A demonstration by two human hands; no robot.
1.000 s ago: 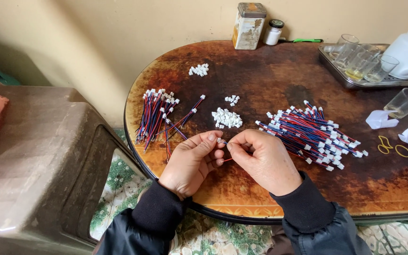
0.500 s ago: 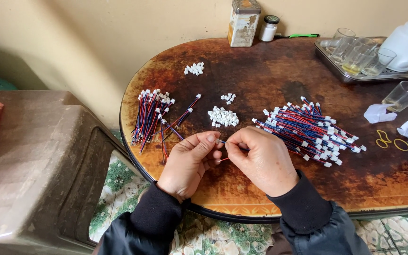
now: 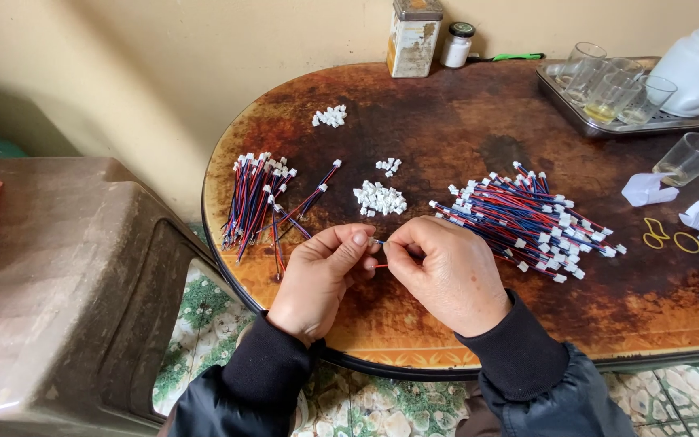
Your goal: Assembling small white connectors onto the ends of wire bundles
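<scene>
Both the left hand [image 3: 321, 279] and right hand [image 3: 446, 275] have fingers pinched on 1 thin, light, floppy wire [image 3: 379, 253], probably best gripped near its stiff white plug.

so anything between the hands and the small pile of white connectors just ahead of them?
Nothing visible. Both hands, left and right, pinch a thin wire together; the bare table runs straight up to the connector pile. Wire bundles lie off to either side.

Both hands [image 3: 390, 271] pinch one wire [image 3: 379, 253] — piles flank them.
</scene>
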